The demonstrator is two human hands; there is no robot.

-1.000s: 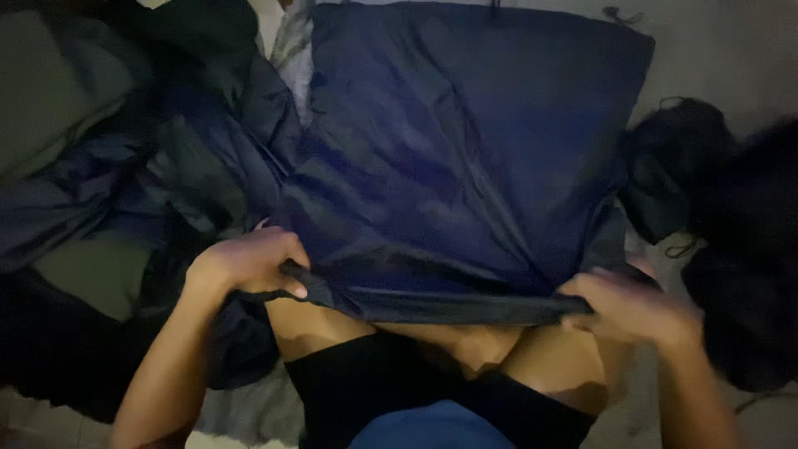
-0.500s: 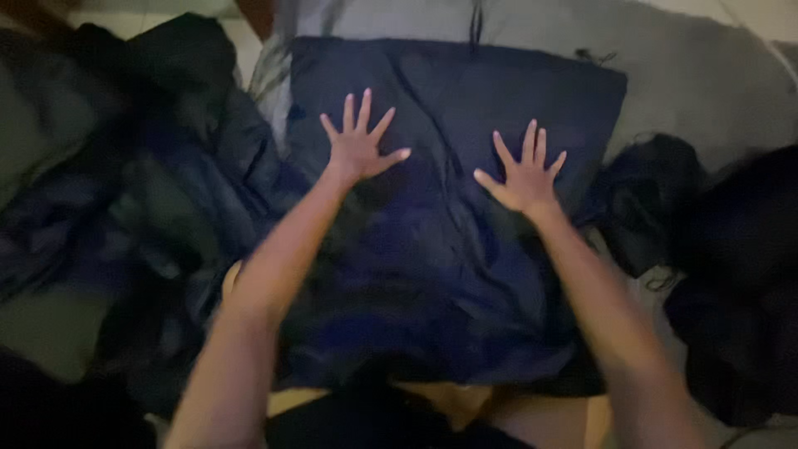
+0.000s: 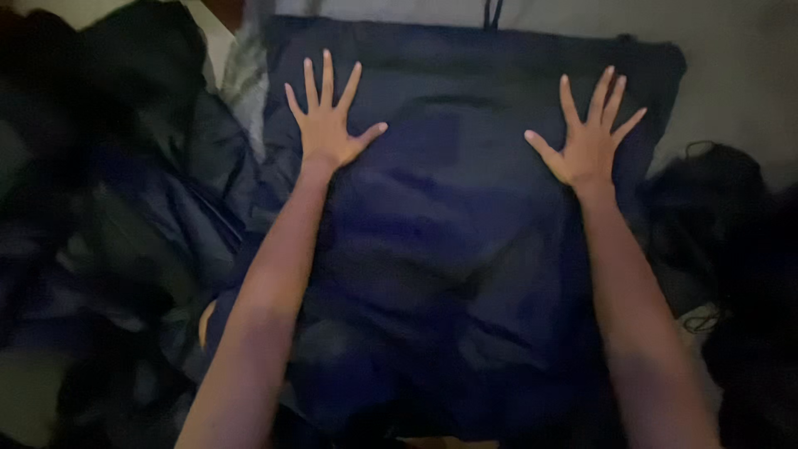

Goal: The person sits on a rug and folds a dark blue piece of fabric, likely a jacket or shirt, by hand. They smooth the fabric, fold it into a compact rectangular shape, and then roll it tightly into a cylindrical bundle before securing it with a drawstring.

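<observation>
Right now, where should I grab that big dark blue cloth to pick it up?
Pinch the two far corners of the dark blue cloth, coming from the top edge. It lies flat, and the left hand and right hand press its middle.

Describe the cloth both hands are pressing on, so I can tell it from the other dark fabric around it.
Start from the pale surface along the top right. On it lies the dark navy cloth, spread flat in a broad rectangle, with the left hand and right hand splayed palm-down near its far corners. Unlike the crumpled dark pile to its left and the black heap to its right, it is smooth.
</observation>
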